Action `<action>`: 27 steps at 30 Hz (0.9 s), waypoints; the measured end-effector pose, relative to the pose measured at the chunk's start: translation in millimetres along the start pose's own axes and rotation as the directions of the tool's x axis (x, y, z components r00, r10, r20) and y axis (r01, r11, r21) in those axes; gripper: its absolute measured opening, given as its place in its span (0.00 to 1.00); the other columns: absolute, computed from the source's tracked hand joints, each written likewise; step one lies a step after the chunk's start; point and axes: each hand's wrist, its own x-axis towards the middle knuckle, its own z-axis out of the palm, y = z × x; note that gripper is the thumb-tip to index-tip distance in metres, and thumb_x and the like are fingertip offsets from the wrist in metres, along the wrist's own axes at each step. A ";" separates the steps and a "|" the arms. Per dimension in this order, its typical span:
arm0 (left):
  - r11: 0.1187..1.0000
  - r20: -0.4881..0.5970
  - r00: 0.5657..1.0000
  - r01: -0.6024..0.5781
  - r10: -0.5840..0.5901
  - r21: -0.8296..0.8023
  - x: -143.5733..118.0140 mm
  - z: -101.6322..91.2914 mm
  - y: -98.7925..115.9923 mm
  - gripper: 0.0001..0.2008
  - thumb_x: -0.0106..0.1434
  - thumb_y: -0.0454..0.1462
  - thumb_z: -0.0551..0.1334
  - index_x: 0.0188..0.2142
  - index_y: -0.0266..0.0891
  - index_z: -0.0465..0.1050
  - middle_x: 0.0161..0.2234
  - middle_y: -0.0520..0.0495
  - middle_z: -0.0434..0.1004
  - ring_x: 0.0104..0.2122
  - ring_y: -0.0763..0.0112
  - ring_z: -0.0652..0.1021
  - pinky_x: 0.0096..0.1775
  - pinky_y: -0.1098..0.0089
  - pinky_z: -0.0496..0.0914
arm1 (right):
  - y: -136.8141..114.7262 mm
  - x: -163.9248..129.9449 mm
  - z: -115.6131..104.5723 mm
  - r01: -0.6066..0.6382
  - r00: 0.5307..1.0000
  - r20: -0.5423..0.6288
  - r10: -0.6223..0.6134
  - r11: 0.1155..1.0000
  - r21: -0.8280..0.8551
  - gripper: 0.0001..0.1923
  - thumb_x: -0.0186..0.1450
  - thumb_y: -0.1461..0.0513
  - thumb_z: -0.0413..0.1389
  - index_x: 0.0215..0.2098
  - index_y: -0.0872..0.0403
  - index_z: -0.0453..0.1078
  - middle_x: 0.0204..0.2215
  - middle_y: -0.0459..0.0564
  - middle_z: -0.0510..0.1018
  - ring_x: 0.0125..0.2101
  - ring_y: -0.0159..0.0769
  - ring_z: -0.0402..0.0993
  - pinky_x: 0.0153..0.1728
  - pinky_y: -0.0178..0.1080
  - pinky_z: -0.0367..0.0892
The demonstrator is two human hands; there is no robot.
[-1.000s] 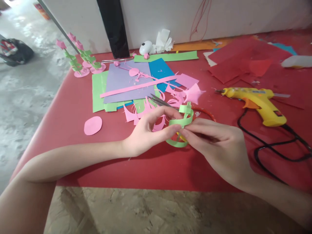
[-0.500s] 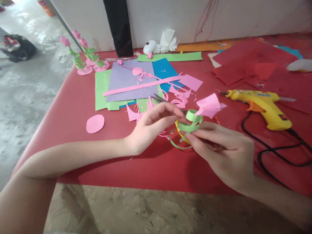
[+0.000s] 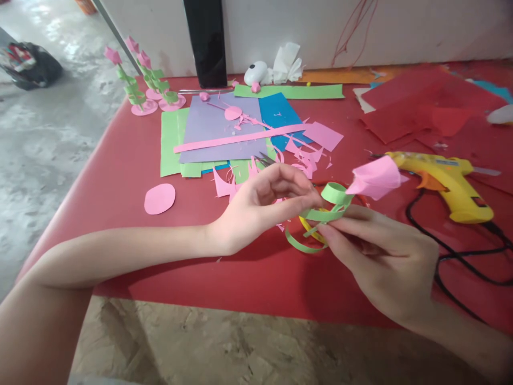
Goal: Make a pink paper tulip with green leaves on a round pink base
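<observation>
Between the fingertips of my right hand (image 3: 388,256) is the stem of a paper flower, whose pink folded head (image 3: 377,177) tilts up to the right. A green paper strip (image 3: 325,215) curls loosely around that stem, with a loop at the top and a tail hanging below. The thumb and fingers of my left hand (image 3: 268,206) pinch the strip's left side. Scissors lie on the table behind my hands; their blades (image 3: 265,159) and part of a yellow handle (image 3: 303,223) show, the rest being covered.
A yellow glue gun (image 3: 449,182) with a black cord lies at right. Finished paper flowers (image 3: 140,101) stand at back left. Coloured sheets (image 3: 216,123), pink scraps (image 3: 224,184) and a pink paper disc (image 3: 160,199) are on the red table (image 3: 180,278). Red paper (image 3: 425,101) lies at back right.
The flower and my right hand have shifted right, and its pink head leans further that way. The green curls look more stretched sideways. My left hand keeps its pinch; the view has shifted slightly.
</observation>
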 end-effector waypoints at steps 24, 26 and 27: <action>0.975 -0.040 0.984 0.167 -0.174 -0.146 -0.7 5.5 4.4 0.05 0.61 0.29 0.62 0.32 0.35 0.66 0.27 0.56 0.74 0.28 0.84 0.76 0.34 0.79 0.71 | 0.1 -3.1 0.6 0.039 0.999 0.011 -0.039 0.999 -0.031 0.07 0.62 0.70 0.56 0.31 0.52 0.68 0.26 0.37 0.74 0.25 0.15 0.69 0.24 0.18 0.64; 0.975 -0.037 0.984 0.167 -0.175 -0.149 0.3 4.3 4.3 0.04 0.61 0.30 0.61 0.32 0.35 0.66 0.27 0.55 0.73 0.28 0.84 0.76 0.35 0.78 0.71 | 0.1 -2.3 0.3 0.048 0.999 0.004 -0.047 0.998 -0.030 0.07 0.61 0.71 0.57 0.30 0.53 0.69 0.25 0.39 0.73 0.23 0.16 0.68 0.21 0.20 0.63; 0.974 -0.038 0.984 0.167 -0.174 -0.150 1.1 3.3 4.4 0.03 0.61 0.30 0.61 0.32 0.36 0.67 0.27 0.55 0.73 0.29 0.83 0.76 0.36 0.78 0.72 | 0.1 -1.7 0.1 0.056 0.998 0.003 -0.056 0.998 -0.027 0.08 0.60 0.72 0.57 0.29 0.54 0.69 0.24 0.39 0.73 0.22 0.17 0.68 0.19 0.20 0.61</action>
